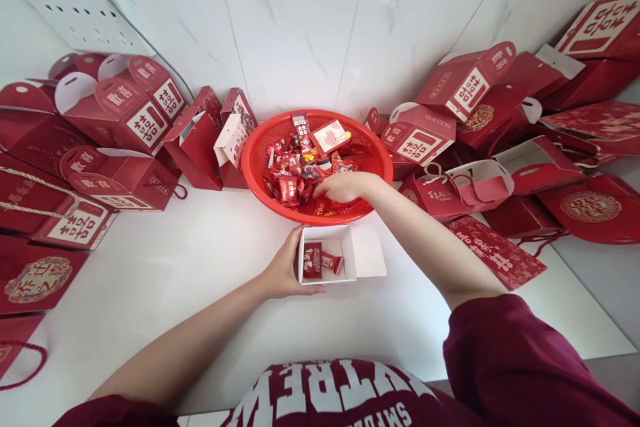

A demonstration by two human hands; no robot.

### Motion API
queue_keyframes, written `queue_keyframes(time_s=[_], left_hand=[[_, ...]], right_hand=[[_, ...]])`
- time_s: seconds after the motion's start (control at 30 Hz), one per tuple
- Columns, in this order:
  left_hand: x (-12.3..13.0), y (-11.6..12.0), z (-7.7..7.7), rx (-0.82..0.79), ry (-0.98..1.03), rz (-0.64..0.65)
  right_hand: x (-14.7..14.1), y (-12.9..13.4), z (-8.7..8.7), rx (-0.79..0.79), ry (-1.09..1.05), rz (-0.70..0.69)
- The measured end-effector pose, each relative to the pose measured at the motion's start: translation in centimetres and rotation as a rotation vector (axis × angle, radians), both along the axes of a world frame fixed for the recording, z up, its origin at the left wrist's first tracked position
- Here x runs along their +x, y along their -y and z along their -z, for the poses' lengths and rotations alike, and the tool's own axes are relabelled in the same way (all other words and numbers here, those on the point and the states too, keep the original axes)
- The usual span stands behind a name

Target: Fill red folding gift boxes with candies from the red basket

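Observation:
My left hand (289, 269) is wrapped round the left end of a small white-lined box (329, 281), which lies with its lid flap out to the right. Inside the box are a dark red packet (313, 260) and a small red wrapped candy (332, 262). Just behind it stands a red plastic basket (253, 167) heaped with wrapped candies (290, 190). My right hand (344, 187) reaches into the front of the basket, fingers down among the sweets. Its fingertips are hidden there, so I cannot see what they touch.
Red gift boxes (147, 127) with handles crowd the left side of the white table (200, 320). More red boxes (420, 143) are piled at the right, with a flat red packet (500, 250) in front. A tiled wall (295, 20) with a socket panel (85, 20) rises behind.

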State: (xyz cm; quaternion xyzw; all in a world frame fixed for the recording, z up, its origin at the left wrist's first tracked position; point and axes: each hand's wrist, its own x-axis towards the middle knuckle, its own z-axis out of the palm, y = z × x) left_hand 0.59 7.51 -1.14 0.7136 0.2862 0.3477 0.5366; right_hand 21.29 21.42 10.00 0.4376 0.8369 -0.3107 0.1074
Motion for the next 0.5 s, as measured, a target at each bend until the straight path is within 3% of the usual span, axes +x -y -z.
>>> queue_keyframes(time_s=[0.2, 0.5], left_hand=[[-0.1, 0.0, -0.3, -0.001, -0.021, 0.006], [0.0, 0.0, -0.1, -0.004, -0.019, -0.005]], right_hand=[[0.6, -2.3, 1.8, 0.094, -0.039, 0.109], [0.9, -2.3, 2.8, 0.059, 0.026, 0.053]])
